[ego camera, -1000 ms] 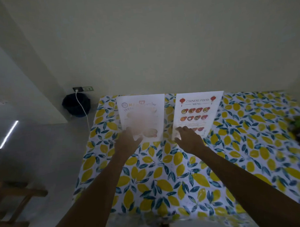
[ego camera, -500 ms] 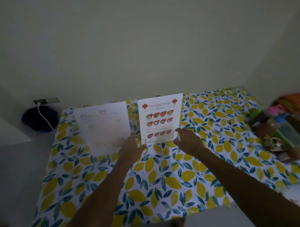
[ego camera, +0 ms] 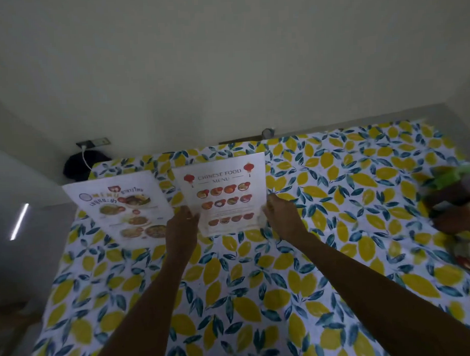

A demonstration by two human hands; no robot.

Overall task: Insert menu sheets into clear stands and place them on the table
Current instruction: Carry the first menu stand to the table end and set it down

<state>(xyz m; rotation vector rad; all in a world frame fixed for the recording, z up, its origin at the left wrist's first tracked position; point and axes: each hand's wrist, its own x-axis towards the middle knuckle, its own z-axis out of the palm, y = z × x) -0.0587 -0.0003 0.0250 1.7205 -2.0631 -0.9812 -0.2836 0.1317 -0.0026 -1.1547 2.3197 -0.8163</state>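
Note:
The clear stand with the Chinese food menu sheet (ego camera: 223, 194) stands upright on the lemon-print tablecloth (ego camera: 259, 296) near the far edge. My left hand (ego camera: 183, 222) grips its lower left edge and my right hand (ego camera: 279, 216) grips its lower right edge. To the left stands a second stand with a Thai menu sheet (ego camera: 123, 208), leaning back and untouched.
A heap of colourful items (ego camera: 458, 196) lies at the table's right edge. Past the far left corner sit a dark bag (ego camera: 79, 167) and a wall socket with a white cable (ego camera: 94, 143). A wall rises just behind the table.
My left hand has left the Thai menu stand and moved right onto the Chinese menu stand. Both hands now hold that stand. The view has shifted.

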